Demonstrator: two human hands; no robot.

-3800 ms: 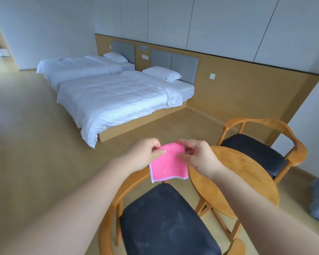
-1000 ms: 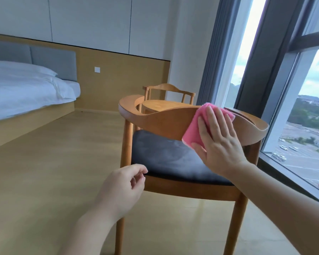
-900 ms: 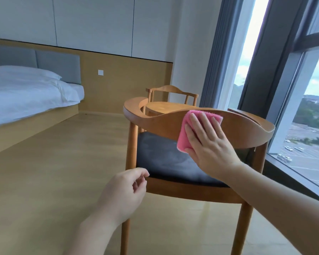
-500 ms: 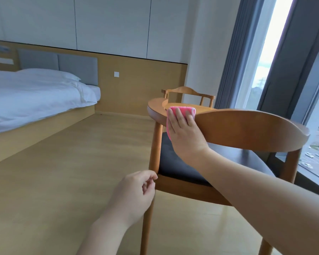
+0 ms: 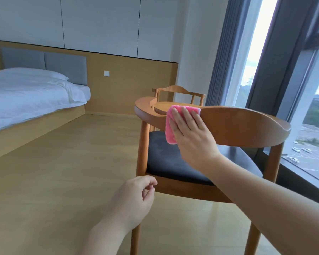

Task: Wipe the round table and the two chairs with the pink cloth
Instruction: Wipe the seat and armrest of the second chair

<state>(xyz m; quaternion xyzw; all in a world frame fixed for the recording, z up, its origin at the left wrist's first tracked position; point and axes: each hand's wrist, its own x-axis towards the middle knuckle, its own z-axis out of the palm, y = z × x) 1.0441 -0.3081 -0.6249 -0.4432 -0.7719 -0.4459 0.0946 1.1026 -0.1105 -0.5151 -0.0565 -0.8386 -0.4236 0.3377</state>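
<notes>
The near wooden chair [image 5: 247,126] with a dark seat cushion stands in front of me, its curved backrest facing me. My right hand [image 5: 191,133] presses the pink cloth [image 5: 170,124] flat against the left part of that backrest, fingers straight. My left hand [image 5: 134,201] hangs low beside the chair's front-left leg, fingers loosely curled, holding nothing. Behind the backrest shows a sliver of the round table [image 5: 166,104], and beyond it the second chair [image 5: 179,91].
A bed [image 5: 26,92] with white bedding stands at the left on a wooden base. A tall window with grey curtains [image 5: 226,52] runs along the right. Wooden floor [image 5: 63,172] lies between the bed and the chair.
My right hand slid the cloth leftward along the backrest, then back a little to the right. My left hand stayed low and idle. The view shifted slightly.
</notes>
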